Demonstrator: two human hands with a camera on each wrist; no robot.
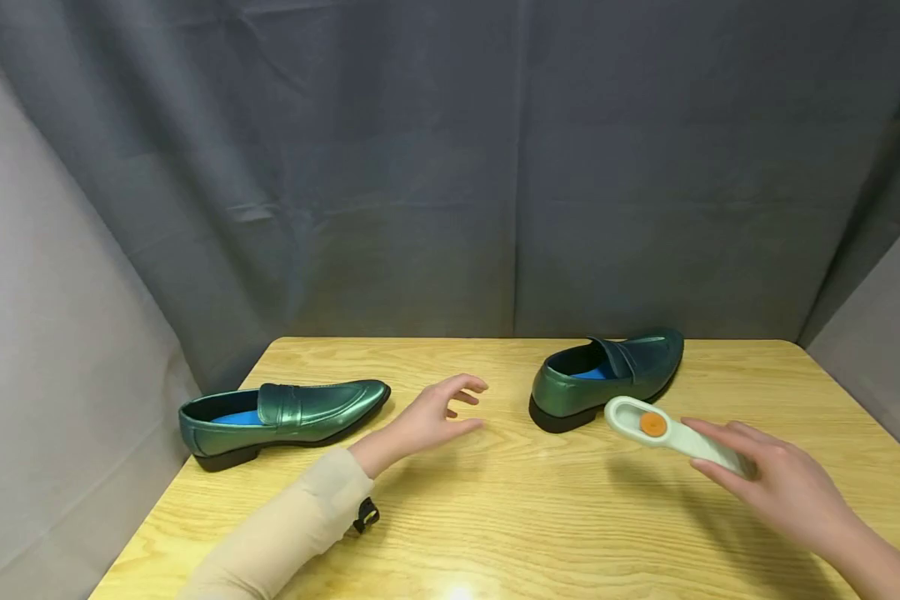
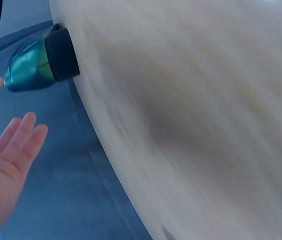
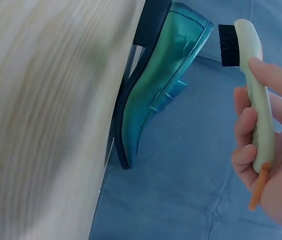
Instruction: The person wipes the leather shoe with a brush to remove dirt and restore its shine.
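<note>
My right hand (image 1: 776,479) grips the handle of a pale green shoe brush (image 1: 708,447) above the table. Dark bristles (image 3: 229,46) show on its underside in the right wrist view, and an orange round piece (image 1: 653,424) sits on top of its head. Just beyond the brush head stands a shiny green loafer (image 1: 581,392), toe pointing away to the right. My left hand (image 1: 423,423) hovers over the middle of the table, fingers loosely bent and thumb apart, with nothing held. To its left lies the other green loafer (image 1: 292,417), toe to the right, blue insole visible.
The wooden table (image 1: 495,525) carries both shoes. A dark grey curtain (image 1: 420,167) hangs behind its far edge, and light grey cloth (image 1: 52,333) stands along the left. A black band with a clasp (image 1: 367,514) is at the left sleeve cuff.
</note>
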